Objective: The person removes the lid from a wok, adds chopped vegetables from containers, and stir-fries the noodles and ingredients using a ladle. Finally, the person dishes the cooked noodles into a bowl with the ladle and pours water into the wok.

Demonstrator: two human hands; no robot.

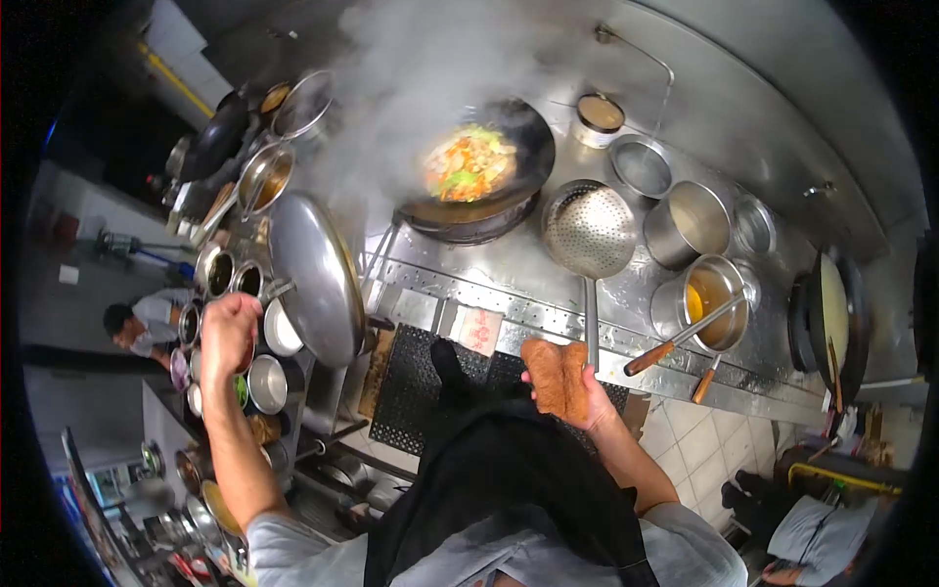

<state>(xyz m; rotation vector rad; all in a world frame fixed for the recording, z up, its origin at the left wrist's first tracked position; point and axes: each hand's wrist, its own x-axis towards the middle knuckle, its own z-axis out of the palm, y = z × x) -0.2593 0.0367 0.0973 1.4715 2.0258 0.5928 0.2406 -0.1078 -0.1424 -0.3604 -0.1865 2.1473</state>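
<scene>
My left hand [230,331] is closed in a fist at the left, by the handle of a large domed metal lid [315,279]; it appears to hold the lid tilted on edge. My right hand [595,399] grips a folded brown cloth [556,377] in front of the counter. The long handle of a perforated skimmer [589,230] reaches down to that cloth, and I cannot tell whether the hand touches it. Ahead, a black wok [533,147] on the burner holds chopped vegetables [469,166] in orange, green and pale pieces, under thick steam.
Right of the skimmer stand a steel pot [687,223] and a pot of yellowish liquid [719,293] with a wooden-handled ladle [675,352]. Several seasoning containers [269,382] line the left. One co-worker [156,323] is at far left, another [817,538] at lower right. A black mat [416,386] lies below.
</scene>
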